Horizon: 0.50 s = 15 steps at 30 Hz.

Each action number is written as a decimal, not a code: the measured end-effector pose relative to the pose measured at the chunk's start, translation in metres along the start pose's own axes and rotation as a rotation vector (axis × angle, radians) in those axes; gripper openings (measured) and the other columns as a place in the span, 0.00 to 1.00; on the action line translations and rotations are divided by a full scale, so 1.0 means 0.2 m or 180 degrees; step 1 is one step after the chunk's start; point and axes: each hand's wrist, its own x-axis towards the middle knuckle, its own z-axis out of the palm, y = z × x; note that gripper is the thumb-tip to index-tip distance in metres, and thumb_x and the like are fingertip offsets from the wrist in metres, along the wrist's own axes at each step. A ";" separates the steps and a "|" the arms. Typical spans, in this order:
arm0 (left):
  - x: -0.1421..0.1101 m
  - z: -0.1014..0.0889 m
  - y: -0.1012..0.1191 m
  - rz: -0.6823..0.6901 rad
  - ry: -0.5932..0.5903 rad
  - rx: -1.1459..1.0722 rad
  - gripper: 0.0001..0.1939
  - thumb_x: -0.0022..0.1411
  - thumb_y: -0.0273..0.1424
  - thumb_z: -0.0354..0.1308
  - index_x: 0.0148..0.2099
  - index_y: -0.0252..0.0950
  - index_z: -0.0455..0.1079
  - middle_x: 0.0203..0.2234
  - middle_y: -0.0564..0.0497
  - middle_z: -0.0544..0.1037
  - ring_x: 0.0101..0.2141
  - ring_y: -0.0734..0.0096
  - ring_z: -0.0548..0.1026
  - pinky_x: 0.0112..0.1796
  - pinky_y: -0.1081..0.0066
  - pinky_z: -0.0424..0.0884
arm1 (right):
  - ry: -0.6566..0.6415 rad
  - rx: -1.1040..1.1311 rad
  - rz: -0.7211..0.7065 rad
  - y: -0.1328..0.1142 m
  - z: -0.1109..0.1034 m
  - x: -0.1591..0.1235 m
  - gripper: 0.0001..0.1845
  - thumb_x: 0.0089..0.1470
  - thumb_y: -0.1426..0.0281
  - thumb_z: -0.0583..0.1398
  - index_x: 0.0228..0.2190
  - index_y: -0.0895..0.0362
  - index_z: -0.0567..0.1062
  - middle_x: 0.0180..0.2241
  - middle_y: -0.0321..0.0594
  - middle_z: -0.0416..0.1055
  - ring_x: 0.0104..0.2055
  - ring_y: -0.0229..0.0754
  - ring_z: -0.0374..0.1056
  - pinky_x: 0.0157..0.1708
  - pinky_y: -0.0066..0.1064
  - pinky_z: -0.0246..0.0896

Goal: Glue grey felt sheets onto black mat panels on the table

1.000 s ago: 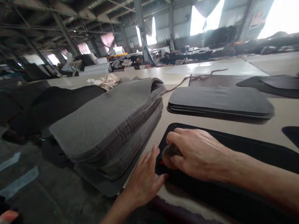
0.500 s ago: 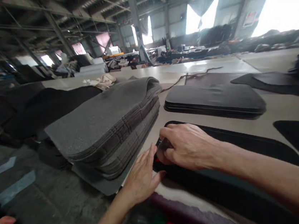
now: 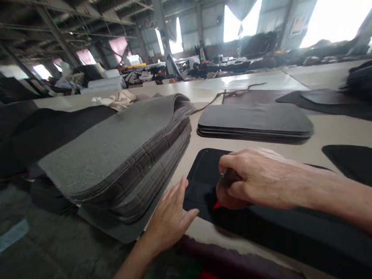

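A flat black mat (image 3: 205,177) lies on the pale table (image 3: 341,130) in front of me. My right hand (image 3: 255,179) is closed round a small dark tool with a red tip (image 3: 217,204) that touches the mat near its front edge. My left hand (image 3: 171,214) lies flat with fingers stretched out at the mat's left corner, thumb against its edge. A tall stack of grey felt mats (image 3: 120,154) stands just left of both hands.
A low stack of dark mats (image 3: 255,120) sits behind the black mat. More dark pieces (image 3: 361,164) lie to the right and at the far right (image 3: 338,103). A dark purple cloth edge (image 3: 258,273) hangs along the table's front. Crumpled pale cloth (image 3: 115,99) lies far left.
My right hand with the tool has slid to the right along the mat, away from its left corner. My left hand has stayed flat at the corner. The view has shifted a little.
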 end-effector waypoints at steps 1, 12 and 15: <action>0.00 0.00 0.00 0.0005 0.0001 0.0015 0.44 0.70 0.42 0.51 0.74 0.34 0.29 0.69 0.36 0.56 0.68 0.54 0.55 0.65 0.49 0.55 | -0.0022 -0.0003 0.0043 0.02 0.00 -0.03 0.07 0.45 0.70 0.59 0.31 0.53 0.74 0.28 0.38 0.73 0.29 0.45 0.68 0.26 0.30 0.48; 0.02 0.03 -0.06 0.0256 0.0211 0.0242 0.43 0.72 0.46 0.48 0.74 0.37 0.27 0.67 0.37 0.60 0.66 0.52 0.59 0.64 0.49 0.59 | -0.0163 0.0120 0.0838 0.22 -0.03 -0.43 0.08 0.48 0.69 0.59 0.34 0.52 0.75 0.30 0.36 0.72 0.30 0.43 0.66 0.26 0.31 0.50; 0.03 0.04 -0.08 0.0318 0.0281 0.0330 0.42 0.71 0.48 0.47 0.74 0.37 0.28 0.66 0.38 0.62 0.66 0.51 0.61 0.63 0.49 0.61 | -0.0188 0.0197 0.1058 0.29 -0.03 -0.55 0.08 0.50 0.68 0.59 0.34 0.52 0.74 0.29 0.36 0.71 0.30 0.43 0.66 0.26 0.31 0.51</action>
